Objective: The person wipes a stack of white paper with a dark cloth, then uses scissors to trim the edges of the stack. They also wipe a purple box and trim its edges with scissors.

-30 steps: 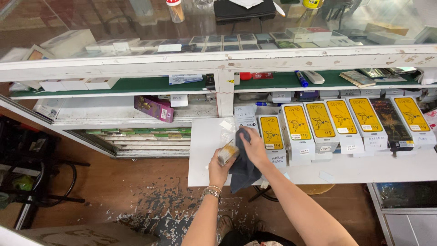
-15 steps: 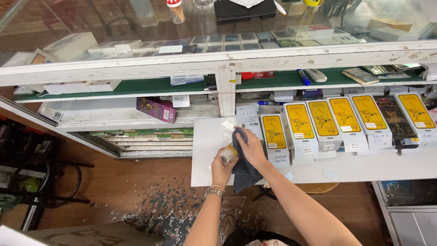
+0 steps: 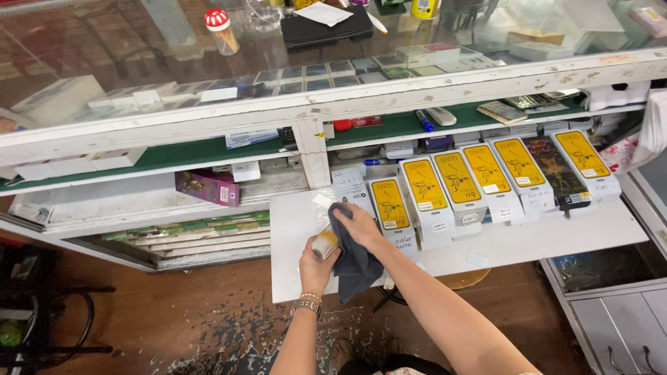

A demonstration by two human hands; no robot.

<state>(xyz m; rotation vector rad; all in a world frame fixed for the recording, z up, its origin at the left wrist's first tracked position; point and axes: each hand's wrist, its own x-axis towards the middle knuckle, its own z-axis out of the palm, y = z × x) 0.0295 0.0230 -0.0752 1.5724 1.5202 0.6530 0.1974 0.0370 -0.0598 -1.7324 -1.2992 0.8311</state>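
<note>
Head view: left hand (image 3: pixel 316 262) grip pinches a small box (image 3: pixel 324 243); right hand (image 3: pixel 361 226) presses dark cloth (image 3: pixel 353 260).

You hold a small pale, yellowish object (image 3: pixel 324 244), half hidden, over the near left part of the white shelf. Your dark grey cloth (image 3: pixel 354 260) presses against its right side, crumpled, its loose end hanging past the shelf's near edge.

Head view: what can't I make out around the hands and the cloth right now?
- Small object in left hand: mostly wrapped by fingers and the cloth; kind unclear.
- Right hand: palm side pressed into the cloth, grip hidden.
- Shelf under the cloth: covered.
- Both elbows: cut off by the bottom edge.
</note>
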